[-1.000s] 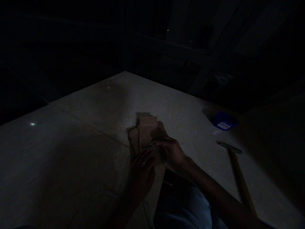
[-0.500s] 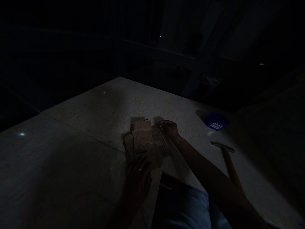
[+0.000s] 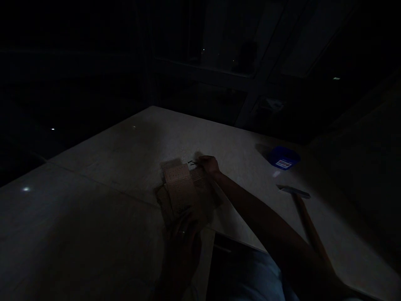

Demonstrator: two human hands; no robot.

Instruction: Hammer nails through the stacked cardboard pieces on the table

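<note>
The scene is very dark. A small stack of brown printed cardboard pieces (image 3: 180,188) lies on the pale table (image 3: 103,175). My left hand (image 3: 184,234), with a ring on one finger, rests on the near end of the stack and holds it down. My right hand (image 3: 209,164) reaches to the stack's far right corner, its fingers pinched together beside a thin dark nail-like thing (image 3: 191,162) at the far edge. What the fingers grip is too small to name.
A hammer (image 3: 302,209) with a wooden handle lies on the table to the right. Beyond it sits a small blue box (image 3: 283,157) with a white label. The table's near edge has a notch at my lap. Dark framework stands behind the table.
My right hand left the near part of the stack and moved to its far right corner. The view shifted slightly. My left hand stayed on the stack's near end.
</note>
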